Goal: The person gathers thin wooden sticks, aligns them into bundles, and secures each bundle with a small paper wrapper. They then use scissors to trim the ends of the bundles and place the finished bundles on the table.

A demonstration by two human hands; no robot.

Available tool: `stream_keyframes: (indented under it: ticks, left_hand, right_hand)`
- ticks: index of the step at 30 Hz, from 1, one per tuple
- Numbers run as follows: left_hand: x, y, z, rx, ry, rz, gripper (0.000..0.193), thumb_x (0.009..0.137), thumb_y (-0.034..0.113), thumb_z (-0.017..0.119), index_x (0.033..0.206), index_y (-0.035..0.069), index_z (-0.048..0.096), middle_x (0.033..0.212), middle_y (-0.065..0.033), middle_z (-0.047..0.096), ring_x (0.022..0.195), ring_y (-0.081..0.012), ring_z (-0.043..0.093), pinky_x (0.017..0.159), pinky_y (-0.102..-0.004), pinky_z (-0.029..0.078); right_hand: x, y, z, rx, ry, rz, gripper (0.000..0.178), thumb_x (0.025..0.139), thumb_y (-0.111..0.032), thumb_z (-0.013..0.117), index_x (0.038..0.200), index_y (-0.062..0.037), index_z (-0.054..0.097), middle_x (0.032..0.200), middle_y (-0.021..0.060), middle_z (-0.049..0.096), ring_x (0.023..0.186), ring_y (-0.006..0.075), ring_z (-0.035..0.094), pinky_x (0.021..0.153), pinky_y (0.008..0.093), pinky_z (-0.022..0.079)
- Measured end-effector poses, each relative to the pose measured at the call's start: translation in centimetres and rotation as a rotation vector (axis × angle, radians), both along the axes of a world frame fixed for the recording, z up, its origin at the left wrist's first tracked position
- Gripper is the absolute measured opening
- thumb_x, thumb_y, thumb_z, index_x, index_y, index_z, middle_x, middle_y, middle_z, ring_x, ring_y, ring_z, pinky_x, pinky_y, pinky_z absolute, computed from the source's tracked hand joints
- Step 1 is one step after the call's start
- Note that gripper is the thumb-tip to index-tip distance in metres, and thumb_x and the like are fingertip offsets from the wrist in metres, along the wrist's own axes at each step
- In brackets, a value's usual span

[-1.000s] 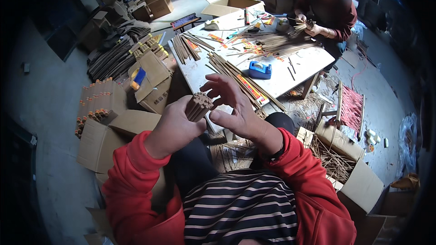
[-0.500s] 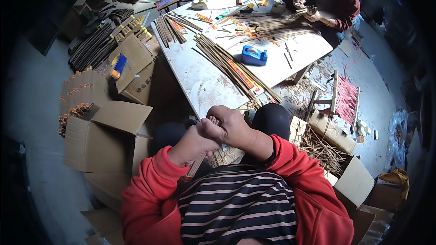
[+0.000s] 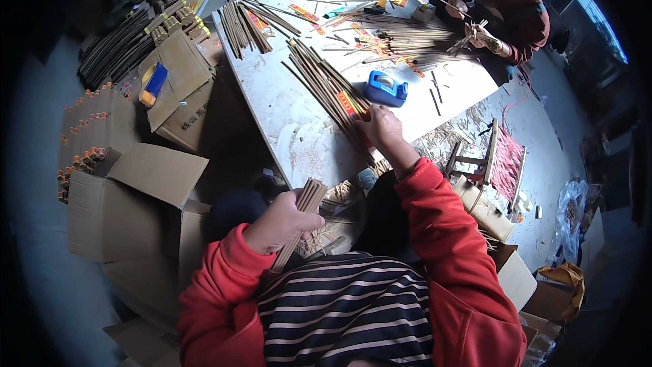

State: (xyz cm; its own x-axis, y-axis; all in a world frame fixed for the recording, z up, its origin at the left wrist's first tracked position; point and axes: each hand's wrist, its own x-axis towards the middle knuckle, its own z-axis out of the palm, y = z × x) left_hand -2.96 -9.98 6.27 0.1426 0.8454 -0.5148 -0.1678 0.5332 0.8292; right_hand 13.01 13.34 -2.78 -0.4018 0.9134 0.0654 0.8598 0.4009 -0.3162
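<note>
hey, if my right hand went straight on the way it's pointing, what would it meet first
Probably the red-and-yellow strip by the brown sticks on the table. Your right hand may already touch it; depth is unclear.

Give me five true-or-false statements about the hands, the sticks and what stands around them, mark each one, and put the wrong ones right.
1. The left hand grips a bundle of sticks. True.
2. The right hand is at the loose sticks on the white table, near the tape dispenser. True.
3. The tape dispenser is yellow all over. False: its body is blue.
4. Both of the wearer's hands are wrapped around the bundle. False: only the left hand holds it; the right hand is away from it, at the table.
5. A stool with a pinkish-red woven seat stands on the person's right. True.
</note>
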Motion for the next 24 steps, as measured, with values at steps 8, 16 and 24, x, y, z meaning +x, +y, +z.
stream_keyframes:
  ticks: [8,16,24]
  left_hand:
    - [-0.7,0.4,-0.3,-0.026,-0.065,0.013,0.019,0.071,0.006,0.064,0.082,-0.001,0.05,0.065,-0.0025,0.05,0.049,-0.0073,0.049,0.044,-0.0201,0.041]
    - [-0.8,0.4,-0.5,-0.029,-0.088,-0.001,0.018,0.072,0.004,0.064,0.082,0.001,0.049,0.066,-0.0026,0.05,0.049,-0.0072,0.049,0.044,-0.0202,0.041]
    - [-0.8,0.1,-0.5,-0.051,-0.111,0.017,0.017,0.072,0.004,0.064,0.08,0.002,0.049,0.064,-0.002,0.05,0.048,-0.0073,0.048,0.044,-0.0204,0.041]
  right_hand:
    - [-1.2,-0.4,0.1,0.021,-0.012,0.065,0.036,0.073,-0.036,0.066,0.085,-0.0045,0.053,0.092,0.0156,0.056,0.09,0.0326,0.055,0.076,0.0406,0.045]
    - [-1.4,1.0,-1.3,0.034,0.104,0.124,0.025,0.074,-0.027,0.062,0.081,-0.0042,0.056,0.08,0.0183,0.059,0.077,0.0357,0.058,0.069,0.0418,0.047]
    - [-1.4,1.4,-0.3,0.085,0.265,0.062,0.024,0.081,-0.028,0.058,0.075,-0.0047,0.059,0.07,0.0186,0.06,0.07,0.036,0.059,0.062,0.0415,0.047]
